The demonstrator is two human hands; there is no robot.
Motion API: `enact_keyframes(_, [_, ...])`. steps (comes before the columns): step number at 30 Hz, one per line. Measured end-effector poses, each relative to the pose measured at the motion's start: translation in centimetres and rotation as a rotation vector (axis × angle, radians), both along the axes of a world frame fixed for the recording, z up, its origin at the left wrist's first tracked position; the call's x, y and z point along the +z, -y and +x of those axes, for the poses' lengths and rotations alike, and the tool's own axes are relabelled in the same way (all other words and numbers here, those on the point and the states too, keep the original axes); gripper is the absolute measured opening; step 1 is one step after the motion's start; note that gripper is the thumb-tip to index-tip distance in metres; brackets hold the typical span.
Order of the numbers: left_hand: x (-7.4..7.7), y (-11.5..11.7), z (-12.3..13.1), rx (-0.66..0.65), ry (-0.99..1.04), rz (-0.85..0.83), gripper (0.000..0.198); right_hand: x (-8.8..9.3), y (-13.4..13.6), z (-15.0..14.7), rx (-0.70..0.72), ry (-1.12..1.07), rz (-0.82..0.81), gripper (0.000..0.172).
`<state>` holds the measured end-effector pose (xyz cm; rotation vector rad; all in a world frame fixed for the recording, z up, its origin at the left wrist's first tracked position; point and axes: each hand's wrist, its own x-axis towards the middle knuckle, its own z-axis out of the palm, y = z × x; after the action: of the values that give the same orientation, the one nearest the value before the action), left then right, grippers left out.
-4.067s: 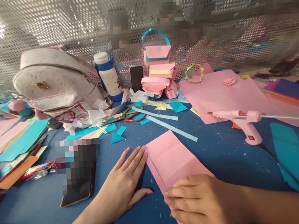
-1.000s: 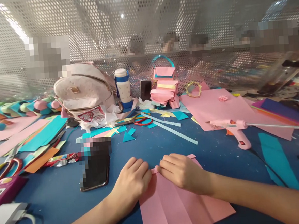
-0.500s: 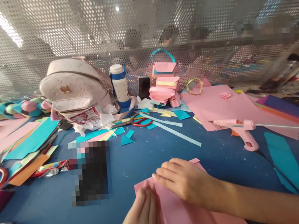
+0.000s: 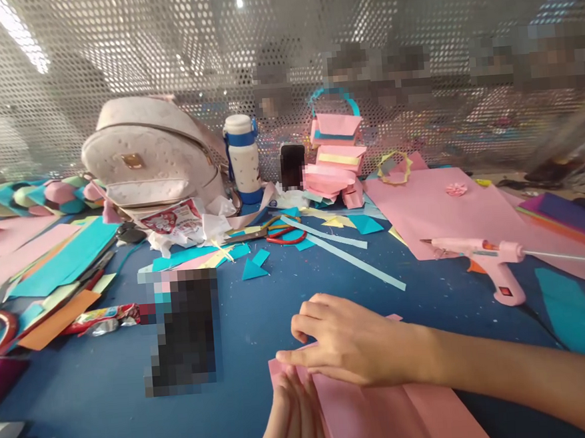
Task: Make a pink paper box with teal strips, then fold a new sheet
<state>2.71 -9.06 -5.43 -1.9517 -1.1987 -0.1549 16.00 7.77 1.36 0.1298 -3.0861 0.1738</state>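
Note:
A folded sheet of pink paper (image 4: 376,416) lies on the blue table at the bottom centre, under both hands. My left hand (image 4: 293,412) rests along its left edge, fingers stretched out side by side with their tips on the paper. Over the upper part of the sheet is my right hand (image 4: 341,342); its index finger reaches left to the top left corner, close to my left fingertips, and the other fingers are curled. Part of the sheet is hidden by my right hand and forearm.
A pink glue gun (image 4: 495,258) lies at the right near pink sheets (image 4: 402,218). Scissors (image 4: 286,231), paper strips (image 4: 360,261), a backpack (image 4: 152,149), a bottle (image 4: 243,162) and a folded pink paper stack (image 4: 336,159) stand or lie farther back.
My right hand has shifted left along the paper's top edge, its index finger now stretched toward the corner. My left hand has moved slightly right in view. The whole view has shifted slightly.

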Motion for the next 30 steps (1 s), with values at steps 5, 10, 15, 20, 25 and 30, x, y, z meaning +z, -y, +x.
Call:
enact_keyframes(5, [0.5, 0.1, -0.1, -0.014, -0.027, -0.017, 0.024, -0.1, 0.0, -1.8, 0.096, -0.007, 0.031, 0.03])
enact_keyframes(10, [0.7, 0.1, -0.3, -0.066, 0.065, -0.035, 0.022, 0.1, 0.5, -2.1, 0.074, 0.002, 0.026, 0.031])
enact_keyframes(15, [0.8, -0.1, -0.1, -0.085, 0.156, -0.023, 0.027, -0.9, 2.2, 0.4, -0.137, -0.092, 0.054, 0.034])
enact_keyframes(20, [1.2, -0.4, 0.0, -0.057, 0.145, -0.017, 0.032, -2.0, 3.1, 4.1, -0.238, -0.091, 0.112, 0.042])
enact_keyframes(25, [1.0, -0.3, 0.0, -0.053, 0.172, -0.026, 0.035, -2.6, 3.5, 6.9, -0.357, -0.102, 0.19, 0.044])
enact_keyframes(30, [0.5, 0.0, 0.2, -0.039, 0.21, -0.039, 0.034, -3.3, 3.9, 8.8, -0.429, -0.097, 0.236, 0.048])
